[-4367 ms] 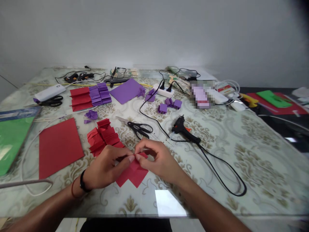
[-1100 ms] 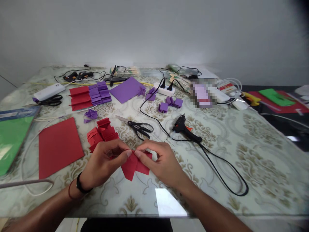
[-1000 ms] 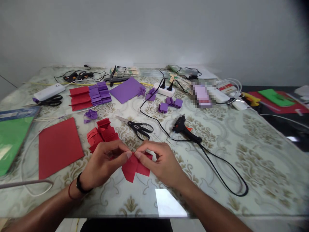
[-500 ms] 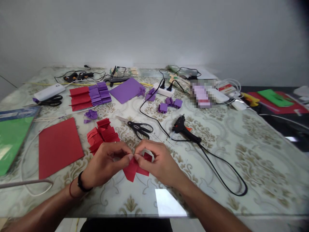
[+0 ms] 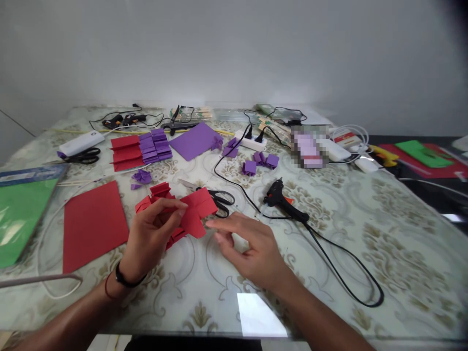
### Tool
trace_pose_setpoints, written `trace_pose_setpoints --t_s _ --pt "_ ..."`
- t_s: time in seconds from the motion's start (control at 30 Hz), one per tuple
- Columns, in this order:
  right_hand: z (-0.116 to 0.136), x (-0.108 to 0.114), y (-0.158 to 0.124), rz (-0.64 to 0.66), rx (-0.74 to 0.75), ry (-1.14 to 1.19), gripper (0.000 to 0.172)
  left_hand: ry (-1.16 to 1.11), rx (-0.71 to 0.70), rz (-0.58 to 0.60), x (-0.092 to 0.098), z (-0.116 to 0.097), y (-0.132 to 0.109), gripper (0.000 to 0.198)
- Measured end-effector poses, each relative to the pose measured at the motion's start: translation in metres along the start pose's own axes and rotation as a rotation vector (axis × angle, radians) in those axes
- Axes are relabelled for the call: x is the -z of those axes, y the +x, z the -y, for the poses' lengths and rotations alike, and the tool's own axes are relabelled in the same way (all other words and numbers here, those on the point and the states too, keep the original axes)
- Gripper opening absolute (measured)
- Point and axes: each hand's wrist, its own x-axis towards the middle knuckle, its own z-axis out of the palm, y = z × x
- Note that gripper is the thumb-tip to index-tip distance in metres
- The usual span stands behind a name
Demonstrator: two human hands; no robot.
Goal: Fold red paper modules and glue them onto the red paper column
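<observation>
My left hand pinches a folded red paper piece and holds it lifted just above the table. Behind that hand lies a pile of folded red pieces. My right hand hovers to the right of the piece with its fingers spread and nothing in them. Black scissors lie just beyond the held piece.
A flat red sheet lies at the left, beside green paper. A black glue gun and its looping cord lie to the right. Purple and red folded stacks, a purple sheet and a power strip sit farther back.
My right hand has let go of the red piece and opened. My left hand has lifted the piece up and away, toward the pile and scissors.
</observation>
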Motion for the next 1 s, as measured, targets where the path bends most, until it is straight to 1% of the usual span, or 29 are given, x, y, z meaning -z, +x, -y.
trace_pose_setpoints --t_s 0.1,0.23,0.3,0.43,0.53,0.63,0.7,0.87,1.0 --pt "-0.0018 -0.0021 -0.0011 0.077 -0.014 0.002 0.029 -0.07 0.019 0.07 -0.0003 -0.0017 -0.0029 0.008" --pt "-0.0044 0.0 -0.0027 0.122 -0.081 0.028 0.03 -0.166 0.018 0.16 -0.0011 -0.0041 -0.0061 0.016" --pt "-0.0056 0.0017 -0.0028 0.123 -0.142 0.09 0.031 -0.157 -0.002 0.172 -0.0006 -0.0045 -0.0067 0.017" --pt "-0.0071 0.0033 -0.001 0.135 -0.227 0.22 0.029 -0.128 -0.037 0.148 0.0002 -0.0029 -0.0067 0.014" --pt "-0.0072 0.0026 0.0012 0.157 -0.267 0.284 0.019 -0.141 -0.054 0.143 -0.0008 -0.0015 -0.0069 0.014" --pt "-0.0068 0.0008 0.0025 0.175 -0.326 0.34 0.009 -0.149 -0.058 0.183 -0.0022 -0.0016 -0.0075 0.015" --pt "-0.0067 -0.0006 0.0023 0.185 -0.352 0.331 0.008 -0.119 -0.053 0.211 -0.0023 -0.0021 -0.008 0.013" --pt "-0.0064 -0.0022 -0.0005 0.159 -0.333 0.165 0.011 0.015 -0.015 0.25 -0.0004 -0.0021 -0.0088 0.01" --pt "-0.0023 -0.0018 -0.0003 0.185 -0.388 0.149 0.01 0.039 0.005 0.263 -0.0013 0.0 -0.0095 0.009"
